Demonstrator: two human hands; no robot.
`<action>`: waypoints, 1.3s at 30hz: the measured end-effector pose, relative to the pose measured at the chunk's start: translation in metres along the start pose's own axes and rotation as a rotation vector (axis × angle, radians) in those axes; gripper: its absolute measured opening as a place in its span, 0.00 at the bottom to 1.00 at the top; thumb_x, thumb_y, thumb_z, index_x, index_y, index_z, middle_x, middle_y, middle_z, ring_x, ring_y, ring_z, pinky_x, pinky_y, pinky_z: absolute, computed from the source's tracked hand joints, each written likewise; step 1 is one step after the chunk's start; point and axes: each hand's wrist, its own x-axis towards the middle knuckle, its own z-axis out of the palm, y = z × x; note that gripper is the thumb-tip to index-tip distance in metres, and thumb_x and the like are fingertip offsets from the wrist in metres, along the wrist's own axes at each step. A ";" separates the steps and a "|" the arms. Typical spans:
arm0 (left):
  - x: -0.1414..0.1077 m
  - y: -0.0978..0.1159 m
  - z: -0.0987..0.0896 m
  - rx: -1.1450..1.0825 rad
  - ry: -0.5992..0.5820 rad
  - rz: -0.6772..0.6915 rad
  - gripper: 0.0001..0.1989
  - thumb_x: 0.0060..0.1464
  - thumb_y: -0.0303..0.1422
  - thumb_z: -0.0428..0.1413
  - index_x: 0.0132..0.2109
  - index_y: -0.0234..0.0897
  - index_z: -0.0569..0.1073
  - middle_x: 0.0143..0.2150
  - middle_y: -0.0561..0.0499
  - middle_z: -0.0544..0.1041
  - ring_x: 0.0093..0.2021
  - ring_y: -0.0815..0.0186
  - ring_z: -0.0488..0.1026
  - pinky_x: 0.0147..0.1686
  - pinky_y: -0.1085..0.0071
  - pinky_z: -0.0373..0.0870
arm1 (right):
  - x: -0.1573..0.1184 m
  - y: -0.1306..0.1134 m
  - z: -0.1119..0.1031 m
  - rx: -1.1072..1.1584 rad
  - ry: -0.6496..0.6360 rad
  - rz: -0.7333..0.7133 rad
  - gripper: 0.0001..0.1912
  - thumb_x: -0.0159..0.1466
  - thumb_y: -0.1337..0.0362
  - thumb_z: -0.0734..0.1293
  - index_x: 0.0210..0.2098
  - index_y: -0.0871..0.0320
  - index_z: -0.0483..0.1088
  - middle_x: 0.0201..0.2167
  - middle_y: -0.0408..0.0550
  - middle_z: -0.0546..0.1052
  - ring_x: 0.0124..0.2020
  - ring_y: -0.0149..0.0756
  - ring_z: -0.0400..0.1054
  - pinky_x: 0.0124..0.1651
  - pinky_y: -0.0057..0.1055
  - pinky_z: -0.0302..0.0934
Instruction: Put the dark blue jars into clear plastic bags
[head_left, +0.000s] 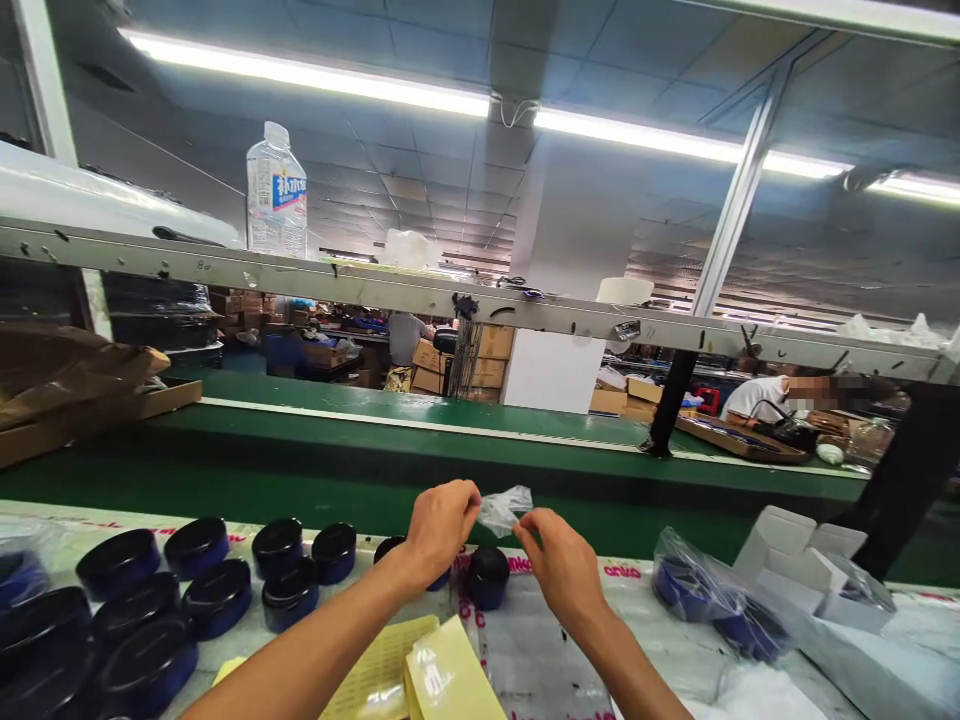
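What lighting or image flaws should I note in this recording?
Head view: long white ceiling tubes blown out; glare on round black-topped blue containers and folded yellow paper; crumpled clear plastic film lacks crisp detail; long pale metal rail slants down rightward; pixelation masks part of a white-shirted person.

Tiled ceiling (420,130) (grayish), bright tube lights (315,75).

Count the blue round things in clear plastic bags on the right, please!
2 that I can see: one blue round thing nearer the right hand, another farther right and closer to you. More may be hidden.
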 end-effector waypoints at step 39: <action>-0.025 -0.045 0.007 0.382 -0.278 0.690 0.09 0.61 0.23 0.59 0.33 0.39 0.78 0.42 0.51 0.82 0.43 0.63 0.77 0.50 0.63 0.63 | -0.055 0.033 0.010 -0.645 -0.083 -0.893 0.17 0.52 0.77 0.70 0.40 0.58 0.72 0.39 0.49 0.80 0.31 0.44 0.73 0.31 0.38 0.65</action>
